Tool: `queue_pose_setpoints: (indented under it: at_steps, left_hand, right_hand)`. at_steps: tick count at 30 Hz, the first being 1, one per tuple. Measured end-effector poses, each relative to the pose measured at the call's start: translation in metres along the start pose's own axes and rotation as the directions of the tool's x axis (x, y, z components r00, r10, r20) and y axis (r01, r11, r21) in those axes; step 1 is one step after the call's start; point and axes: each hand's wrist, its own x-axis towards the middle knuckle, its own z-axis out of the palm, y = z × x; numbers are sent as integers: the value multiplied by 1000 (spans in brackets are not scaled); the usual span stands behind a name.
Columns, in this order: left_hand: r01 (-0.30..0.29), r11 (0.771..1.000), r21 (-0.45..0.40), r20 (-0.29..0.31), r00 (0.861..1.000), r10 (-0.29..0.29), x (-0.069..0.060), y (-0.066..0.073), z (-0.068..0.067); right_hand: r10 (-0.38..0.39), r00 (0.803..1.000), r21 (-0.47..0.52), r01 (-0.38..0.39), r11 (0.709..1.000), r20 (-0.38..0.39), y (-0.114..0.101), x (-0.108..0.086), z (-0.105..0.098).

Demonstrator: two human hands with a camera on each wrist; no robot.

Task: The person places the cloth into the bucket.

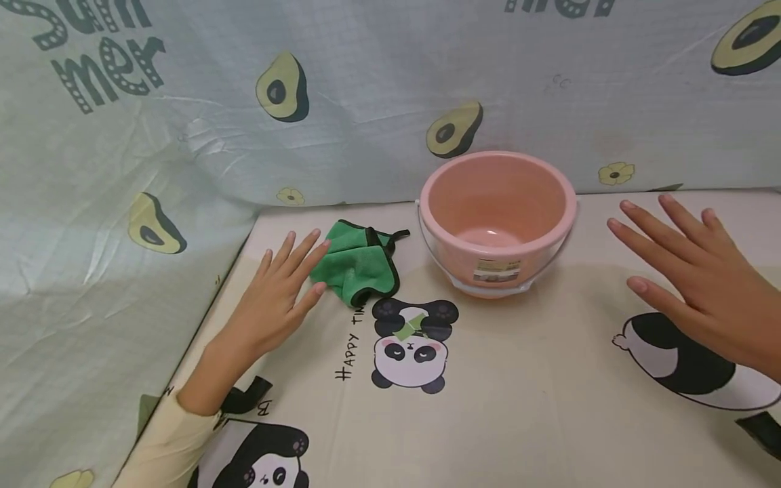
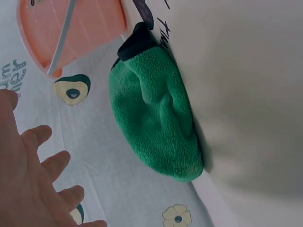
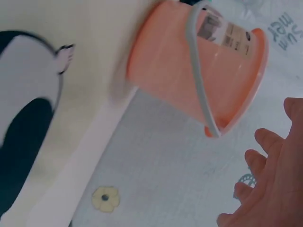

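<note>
A pink bucket (image 1: 497, 203) stands upright at the back of the table, its white handle hanging down in front and a label on its side. To its left lies a crumpled green cloth (image 1: 360, 264) with dark edging. My left hand (image 1: 277, 291) hovers just left of the cloth with fingers extended, holding nothing; in the left wrist view the green cloth (image 2: 151, 109) is apart from it. My right hand (image 1: 702, 278) is held with fingers spread to the right of the bucket, also holding nothing. The right wrist view shows a gap between it and the bucket (image 3: 199, 66).
A pale table cover (image 1: 518, 407) printed with pandas lies under everything. Behind and to the left hangs a light sheet (image 1: 366, 88) with avocado prints. Dark tape strips (image 1: 247, 396) mark the table near the left wrist, with another (image 1: 763, 434) at the lower right.
</note>
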Motion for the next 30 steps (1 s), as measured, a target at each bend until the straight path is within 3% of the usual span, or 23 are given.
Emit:
queue_pose_setpoints:
  at_steps: [4,8,15,21,26,30]
  left_hand:
    - [-5,998,-68,-6,1000,4,7,2,4]
    - [-1,993,-120,-8,1000,0,16,6,7]
    - [21,975,-223,0,1000,-21,32,7,16]
    - [32,947,-319,42,999,-19,48,3,24]
    - [39,956,-292,76,997,-17,57,0,29]
    - [-26,977,-211,35,999,34,63,-2,35]
  right_hand:
    - [-23,1000,159,24,987,-5,-4,19,1]
    - [-8,1000,299,7,954,1,-3,32,0]
    - [101,989,380,-136,915,111,1,54,-2]
    - [71,985,490,-140,860,157,13,77,-1]
    - [26,988,576,-111,810,154,20,93,2]
    - [8,990,607,-94,789,142,24,100,4]
